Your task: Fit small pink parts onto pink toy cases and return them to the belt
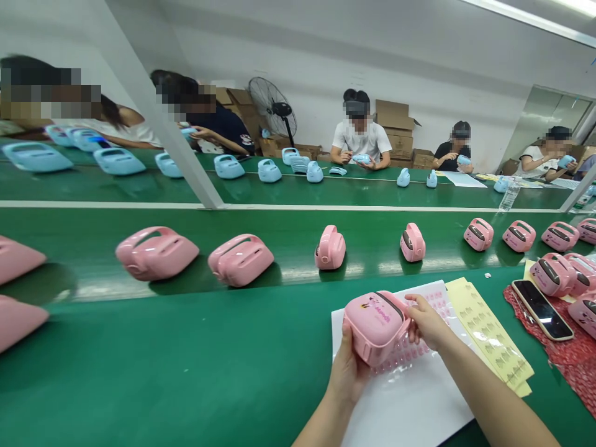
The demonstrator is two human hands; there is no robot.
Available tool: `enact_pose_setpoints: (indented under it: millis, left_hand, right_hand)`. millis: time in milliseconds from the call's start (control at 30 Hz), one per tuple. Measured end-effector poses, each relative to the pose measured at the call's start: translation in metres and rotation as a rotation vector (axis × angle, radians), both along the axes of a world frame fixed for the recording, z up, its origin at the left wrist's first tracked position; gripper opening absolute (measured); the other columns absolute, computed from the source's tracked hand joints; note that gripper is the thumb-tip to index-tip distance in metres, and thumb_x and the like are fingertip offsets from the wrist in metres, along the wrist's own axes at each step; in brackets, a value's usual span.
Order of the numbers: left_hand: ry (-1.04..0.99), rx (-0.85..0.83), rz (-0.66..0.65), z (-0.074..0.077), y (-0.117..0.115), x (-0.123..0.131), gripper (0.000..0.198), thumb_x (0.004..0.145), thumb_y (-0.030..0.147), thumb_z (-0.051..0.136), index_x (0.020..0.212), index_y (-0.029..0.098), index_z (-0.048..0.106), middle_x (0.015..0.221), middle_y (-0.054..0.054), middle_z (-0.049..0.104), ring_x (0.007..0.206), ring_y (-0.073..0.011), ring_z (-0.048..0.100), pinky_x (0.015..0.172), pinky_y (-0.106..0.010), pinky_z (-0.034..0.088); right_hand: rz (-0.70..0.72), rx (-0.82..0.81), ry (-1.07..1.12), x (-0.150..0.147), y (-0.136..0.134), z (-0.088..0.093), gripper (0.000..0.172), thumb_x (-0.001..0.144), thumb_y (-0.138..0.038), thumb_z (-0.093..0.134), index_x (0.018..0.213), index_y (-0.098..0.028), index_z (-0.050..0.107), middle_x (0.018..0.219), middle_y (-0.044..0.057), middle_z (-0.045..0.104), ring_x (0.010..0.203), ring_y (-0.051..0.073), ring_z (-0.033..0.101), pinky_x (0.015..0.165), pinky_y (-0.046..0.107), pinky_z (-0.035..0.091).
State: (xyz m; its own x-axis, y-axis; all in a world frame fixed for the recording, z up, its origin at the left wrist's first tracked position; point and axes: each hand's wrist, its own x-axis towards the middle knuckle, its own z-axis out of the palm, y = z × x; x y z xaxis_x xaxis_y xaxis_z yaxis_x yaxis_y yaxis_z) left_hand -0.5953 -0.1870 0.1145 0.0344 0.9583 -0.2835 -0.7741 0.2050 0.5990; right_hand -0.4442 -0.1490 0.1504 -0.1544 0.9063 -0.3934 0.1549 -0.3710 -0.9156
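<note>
I hold a pink plastic device [375,323] over a white sheet of small pink stickers [410,385] on the green table. My left hand [348,371] grips the device from below, its fingers wrapped round the near side. My right hand [426,321] presses its fingers against the device's right end, where a small printed label shows on the top face. Beside the white sheet lies a yellow sticker sheet [488,332].
Several pink devices [241,259] stand in a row on the green conveyor [279,230]. More pink ones [554,276] and a phone [542,308] sit on a red cloth at right. Blue devices [228,166] line the far belt, where other people work. A fan [274,108] and boxes stand behind.
</note>
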Motion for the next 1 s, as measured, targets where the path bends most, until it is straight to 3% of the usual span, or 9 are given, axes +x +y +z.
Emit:
enact_pose_setpoints:
  millis: [167, 267, 333, 467, 600, 733, 833, 900, 1000]
  left_hand:
    - [0.238, 0.122, 0.063, -0.011, 0.002, 0.001, 0.082, 0.044, 0.049, 0.081, 0.116, 0.027, 0.049, 0.111, -0.009, 0.061, 0.096, -0.0306, 0.061, 0.074, -0.037, 0.051]
    - [0.374, 0.102, 0.051, -0.014, 0.002, 0.002, 0.078, 0.049, 0.047, 0.079, 0.117, 0.028, 0.046, 0.117, -0.011, 0.054, 0.092, -0.0274, 0.062, 0.072, -0.037, 0.051]
    - [0.481, 0.137, -0.067, -0.015, 0.001, -0.001, 0.063, 0.055, 0.047, 0.076, 0.109, 0.024, 0.054, 0.105, -0.011, 0.059, 0.088, -0.0258, 0.062, 0.071, -0.037, 0.05]
    - [0.638, 0.277, -0.239, -0.019, 0.0, -0.01, 0.038, 0.059, 0.042, 0.074, 0.088, 0.02, 0.064, 0.08, -0.007, 0.065, 0.081, -0.0236, 0.061, 0.075, -0.037, 0.048]
    - [0.662, 0.324, -0.268, -0.022, -0.001, -0.018, 0.028, 0.062, 0.038, 0.072, 0.084, 0.021, 0.066, 0.08, -0.006, 0.065, 0.08, -0.0232, 0.06, 0.075, -0.036, 0.048]
    - [0.67, 0.285, -0.297, -0.018, -0.001, -0.023, 0.024, 0.06, 0.033, 0.073, 0.08, 0.021, 0.067, 0.075, -0.005, 0.065, 0.077, -0.0232, 0.06, 0.071, -0.035, 0.048]
    - [0.671, 0.275, -0.3, -0.014, -0.001, -0.027, 0.021, 0.06, 0.03, 0.073, 0.078, 0.02, 0.067, 0.074, -0.006, 0.064, 0.076, -0.0232, 0.06, 0.07, -0.034, 0.047]
    - [0.661, 0.277, -0.298, -0.011, -0.002, -0.029, 0.02, 0.06, 0.029, 0.072, 0.077, 0.02, 0.068, 0.074, -0.006, 0.064, 0.076, -0.0231, 0.06, 0.07, -0.034, 0.047]
    - [0.654, 0.283, -0.301, -0.01, -0.003, -0.031, 0.02, 0.06, 0.031, 0.072, 0.077, 0.021, 0.068, 0.074, -0.006, 0.065, 0.076, -0.0227, 0.06, 0.07, -0.033, 0.047]
  right_hand:
    - [-0.088, 0.326, -0.007, -0.013, 0.016, 0.018, 0.048, 0.076, -0.034, 0.045, 0.119, -0.021, 0.028, 0.077, -0.005, 0.049, 0.034, 0.007, 0.048, 0.032, 0.021, 0.037]
    - [-0.071, 0.619, -0.264, -0.028, 0.045, 0.034, 0.054, 0.076, -0.028, 0.048, 0.126, -0.019, 0.028, 0.08, -0.002, 0.052, 0.05, 0.011, 0.055, 0.05, 0.026, 0.047]
    - [-0.082, 0.715, -0.481, -0.04, 0.072, 0.043, 0.052, 0.078, -0.022, 0.047, 0.127, -0.015, 0.031, 0.084, 0.002, 0.057, 0.068, 0.015, 0.06, 0.067, 0.03, 0.048]
    - [-0.138, 0.641, -0.779, -0.059, 0.126, 0.048, 0.051, 0.082, -0.018, 0.043, 0.131, -0.015, 0.029, 0.109, 0.012, 0.057, 0.092, 0.02, 0.059, 0.077, 0.03, 0.045]
    - [-0.161, 0.559, -0.852, -0.072, 0.159, 0.044, 0.056, 0.081, -0.013, 0.046, 0.133, -0.009, 0.027, 0.096, 0.014, 0.063, 0.086, 0.022, 0.062, 0.071, 0.03, 0.045]
    - [-0.201, 0.559, -0.918, -0.087, 0.169, 0.044, 0.057, 0.082, -0.016, 0.048, 0.134, -0.006, 0.027, 0.109, 0.02, 0.056, 0.094, 0.026, 0.06, 0.075, 0.034, 0.044]
    - [-0.271, 0.594, -0.96, -0.088, 0.17, 0.048, 0.054, 0.084, -0.02, 0.047, 0.134, -0.009, 0.028, 0.124, 0.024, 0.043, 0.112, 0.03, 0.048, 0.086, 0.039, 0.04]
    - [-0.327, 0.58, -0.974, -0.078, 0.169, 0.05, 0.049, 0.087, -0.02, 0.043, 0.133, -0.01, 0.03, 0.128, 0.025, 0.039, 0.119, 0.031, 0.041, 0.09, 0.044, 0.038]
    - [-0.351, 0.508, -0.969, -0.049, 0.164, 0.052, 0.04, 0.088, -0.021, 0.043, 0.127, -0.012, 0.039, 0.125, 0.02, 0.044, 0.112, 0.028, 0.046, 0.087, 0.046, 0.042]
